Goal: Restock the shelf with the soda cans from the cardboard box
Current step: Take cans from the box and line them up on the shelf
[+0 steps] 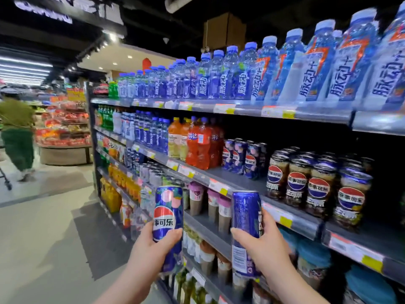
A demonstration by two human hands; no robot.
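A supermarket drinks aisle, seen from the head of a person facing the shelving. The left hand (157, 249) grips a tall blue soda can (168, 216) upright around its lower half, fingers curled round it, the red, white and blue logo facing the viewer. The right hand (265, 244) grips a second blue can (246, 220) the same way, thumb across the front and its label turned sideways. Both cans are held in the air in front of the shelving, below the edge of the grey shelf (236, 178). On that shelf stands a row of matching blue cans (241, 156), with orange soda bottles (197, 143) to their left and dark brown cans (306, 183) to their right. Blue drink bottles (306, 69) line the top shelf. Far left, a person in green (17, 139) is blurred.
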